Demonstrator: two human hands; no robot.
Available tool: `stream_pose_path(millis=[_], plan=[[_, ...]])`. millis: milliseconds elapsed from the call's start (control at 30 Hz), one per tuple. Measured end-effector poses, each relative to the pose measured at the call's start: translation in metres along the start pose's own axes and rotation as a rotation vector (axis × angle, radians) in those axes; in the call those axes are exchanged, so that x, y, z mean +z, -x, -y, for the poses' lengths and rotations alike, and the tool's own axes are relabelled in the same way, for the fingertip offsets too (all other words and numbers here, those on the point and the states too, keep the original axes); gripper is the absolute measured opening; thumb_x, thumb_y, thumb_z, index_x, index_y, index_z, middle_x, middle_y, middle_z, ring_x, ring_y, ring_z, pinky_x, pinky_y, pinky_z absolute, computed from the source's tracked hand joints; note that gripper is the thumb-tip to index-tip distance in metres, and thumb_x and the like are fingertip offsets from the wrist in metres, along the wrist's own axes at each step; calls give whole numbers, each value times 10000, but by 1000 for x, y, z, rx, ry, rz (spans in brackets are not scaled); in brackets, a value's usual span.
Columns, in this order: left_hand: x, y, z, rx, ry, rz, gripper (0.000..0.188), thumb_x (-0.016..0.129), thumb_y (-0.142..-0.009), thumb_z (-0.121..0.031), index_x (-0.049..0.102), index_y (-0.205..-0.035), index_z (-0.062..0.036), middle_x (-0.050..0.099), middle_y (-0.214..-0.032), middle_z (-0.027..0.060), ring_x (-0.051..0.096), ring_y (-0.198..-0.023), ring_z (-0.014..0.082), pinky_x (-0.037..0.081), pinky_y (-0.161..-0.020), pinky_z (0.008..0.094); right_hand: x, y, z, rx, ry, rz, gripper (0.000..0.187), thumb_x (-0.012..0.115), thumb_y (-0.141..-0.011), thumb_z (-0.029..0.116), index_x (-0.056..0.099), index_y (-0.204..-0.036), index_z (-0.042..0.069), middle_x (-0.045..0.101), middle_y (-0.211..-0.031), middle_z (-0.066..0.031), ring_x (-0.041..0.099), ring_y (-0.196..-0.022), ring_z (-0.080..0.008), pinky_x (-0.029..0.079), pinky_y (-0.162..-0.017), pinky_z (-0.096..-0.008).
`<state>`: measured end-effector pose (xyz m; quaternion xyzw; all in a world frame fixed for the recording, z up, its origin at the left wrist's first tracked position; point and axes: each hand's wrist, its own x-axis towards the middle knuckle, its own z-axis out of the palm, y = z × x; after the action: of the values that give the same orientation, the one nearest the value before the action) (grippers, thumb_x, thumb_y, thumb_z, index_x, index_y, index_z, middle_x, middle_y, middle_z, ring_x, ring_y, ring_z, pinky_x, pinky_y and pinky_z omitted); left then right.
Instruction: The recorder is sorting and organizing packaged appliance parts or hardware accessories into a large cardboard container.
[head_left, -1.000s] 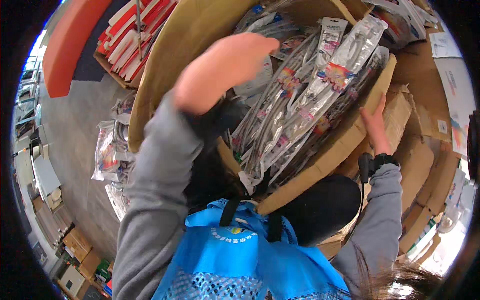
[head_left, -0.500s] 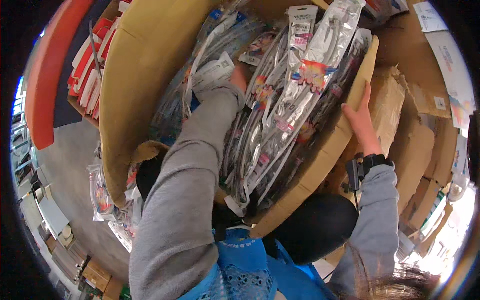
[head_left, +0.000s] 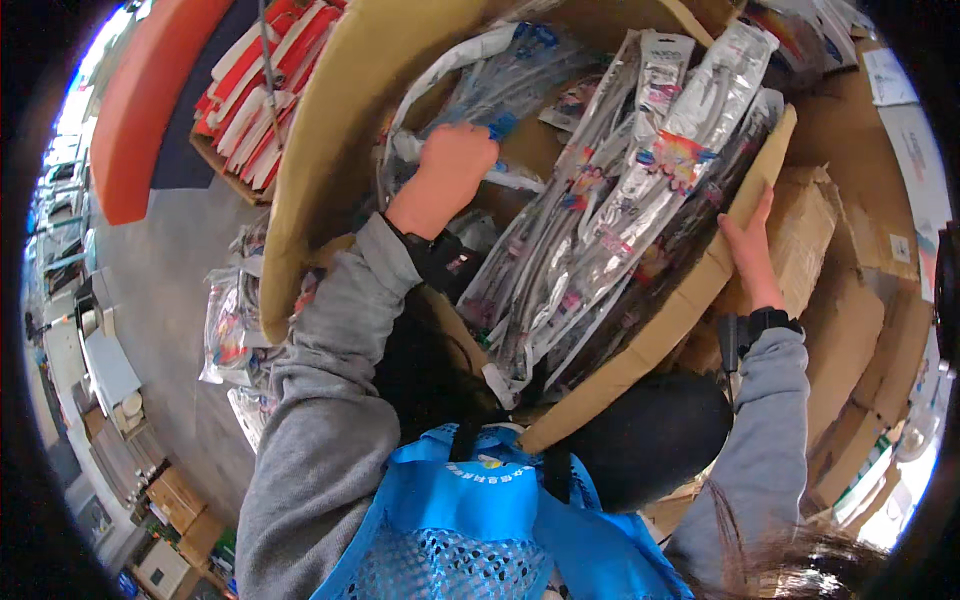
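My left hand [head_left: 448,172] is inside the open cardboard box [head_left: 320,130], its fingers closed on a clear plastic packet [head_left: 510,85] with blue printing. The fingertips are turned away, so the exact grip is hidden. A pale strip of the packaging curves up beside the hand. To its right, long clear-and-silver packets [head_left: 610,215] with colourful labels and grey tube-like contents lie in a slanting pile. My right hand [head_left: 750,245] holds the box's right wall, with thumb and a finger showing at the rim.
More cardboard boxes [head_left: 840,330] stand to the right. At the upper left is a box of red-and-white cartons [head_left: 265,95], beside an orange-red padded edge [head_left: 150,110]. Bagged packets [head_left: 230,325] lie on the grey floor [head_left: 180,290] left of the box.
My left hand has drawn back toward me and risen out of the packets, now fully visible with its packet. A gap shows beside the pile. My right hand keeps its place on the wall.
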<state>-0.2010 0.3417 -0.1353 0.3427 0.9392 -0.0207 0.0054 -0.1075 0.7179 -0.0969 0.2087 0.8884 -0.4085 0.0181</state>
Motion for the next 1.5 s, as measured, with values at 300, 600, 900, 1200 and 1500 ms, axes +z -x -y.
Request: stream_pose_path(millis=[300,600,900,1200,1500], plan=[[-87,-1,76,-547,695,-287,394,649,-627,-236,551,-927,1,597,-832,186,576,-798,327,449,-696,379,-2,-3,-13,-127,47,-33,880,607,-725,139,-7,-1349,41,244,-1326,-192,369,-1140,-247,318,-940,-302],[-210,207,-5,-892,564,-1374,415,619,-701,51,480,-1092,28,554,-976,129,558,-826,159,477,-645,271,-6,3,-11,-114,70,-20,813,583,-749,128,44,-1351,44,177,-1373,-165,256,-1230,-260,226,-1000,-309],[-134,285,88,-934,-411,20,476,578,-610,-10,533,-1056,-168,487,-889,117,496,-869,285,423,-708,373,-6,7,-4,-76,29,7,819,591,-752,147,42,-1350,35,187,-1368,-161,263,-1225,-246,220,-1001,-296],[-114,254,75,-713,264,91,302,512,-691,10,561,-987,-29,564,-926,145,545,-874,290,437,-735,367,-2,-2,-12,-130,116,-66,849,606,-731,134,25,-1339,19,212,-1342,-188,308,-1190,-263,267,-978,-302],[-84,50,-28,-107,513,-25,360,581,-711,-148,499,-1037,-18,551,-976,186,517,-921,354,412,-816,399,-4,6,1,-93,37,2,860,605,-735,135,4,-1338,20,253,-1319,-182,370,-1134,-245,318,-939,-291]])
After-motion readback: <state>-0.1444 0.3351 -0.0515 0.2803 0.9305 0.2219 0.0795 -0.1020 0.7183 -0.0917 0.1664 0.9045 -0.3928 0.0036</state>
